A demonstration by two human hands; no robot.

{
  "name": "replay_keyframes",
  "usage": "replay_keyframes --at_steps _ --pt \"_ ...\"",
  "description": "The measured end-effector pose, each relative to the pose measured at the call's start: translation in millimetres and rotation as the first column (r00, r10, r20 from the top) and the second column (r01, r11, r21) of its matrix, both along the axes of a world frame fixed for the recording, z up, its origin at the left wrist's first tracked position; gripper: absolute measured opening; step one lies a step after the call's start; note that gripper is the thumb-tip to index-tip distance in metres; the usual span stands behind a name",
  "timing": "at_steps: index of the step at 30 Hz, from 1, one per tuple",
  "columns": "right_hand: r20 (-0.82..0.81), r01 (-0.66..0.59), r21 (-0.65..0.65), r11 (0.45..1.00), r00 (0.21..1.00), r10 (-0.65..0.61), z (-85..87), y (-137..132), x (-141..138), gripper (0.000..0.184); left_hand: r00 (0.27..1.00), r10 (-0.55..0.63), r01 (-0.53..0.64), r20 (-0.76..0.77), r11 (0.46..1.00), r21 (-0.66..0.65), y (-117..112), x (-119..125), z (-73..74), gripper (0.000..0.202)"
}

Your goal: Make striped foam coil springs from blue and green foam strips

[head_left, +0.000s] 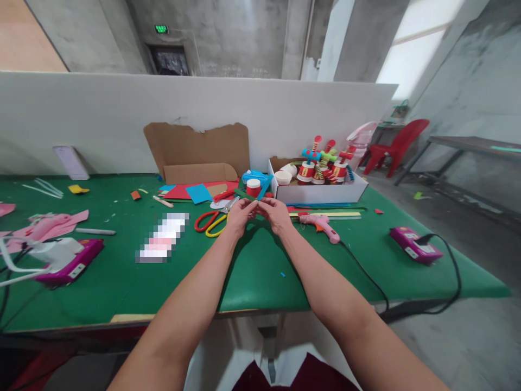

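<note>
My left hand and my right hand meet over the middle of the table, fingertips close together. Between them they pinch a narrow dark green strip, whose free end points up and left; its lower part is hidden by my fingers. Just beyond my fingertips stands a red paper cup with a white top, beside blue strips. Scissors with red and yellow handles lie by my left wrist. A pink glue gun rests to the right of my right hand.
A white box at the back holds several decorated cups. Cardboard leans on the white partition. Coloured paper lies before it. Purple power strips with cords sit at both sides. A phone stands back left.
</note>
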State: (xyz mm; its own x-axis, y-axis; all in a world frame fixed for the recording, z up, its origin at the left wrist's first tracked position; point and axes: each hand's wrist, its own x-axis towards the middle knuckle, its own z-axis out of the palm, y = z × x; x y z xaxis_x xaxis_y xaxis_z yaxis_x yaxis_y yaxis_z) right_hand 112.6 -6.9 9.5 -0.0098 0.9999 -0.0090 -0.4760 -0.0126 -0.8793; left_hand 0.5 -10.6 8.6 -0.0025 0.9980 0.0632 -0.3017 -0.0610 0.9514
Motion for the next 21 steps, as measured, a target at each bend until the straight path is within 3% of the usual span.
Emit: replay_keyframes --at_steps 12,21 --pt "-0.022 -0.092 -0.045 0.995 0.996 0.091 2.6 -1.1 4.9 0.017 0.999 0.041 -0.041 0.015 0.999 0.032 3.2 -2.2 -1.9 0.042" --pt "-0.017 -0.088 0.005 0.996 0.996 0.088 1.6 -0.5 3.6 0.023 0.999 0.009 -0.011 0.043 0.999 0.049 5.7 -3.1 -2.0 0.044"
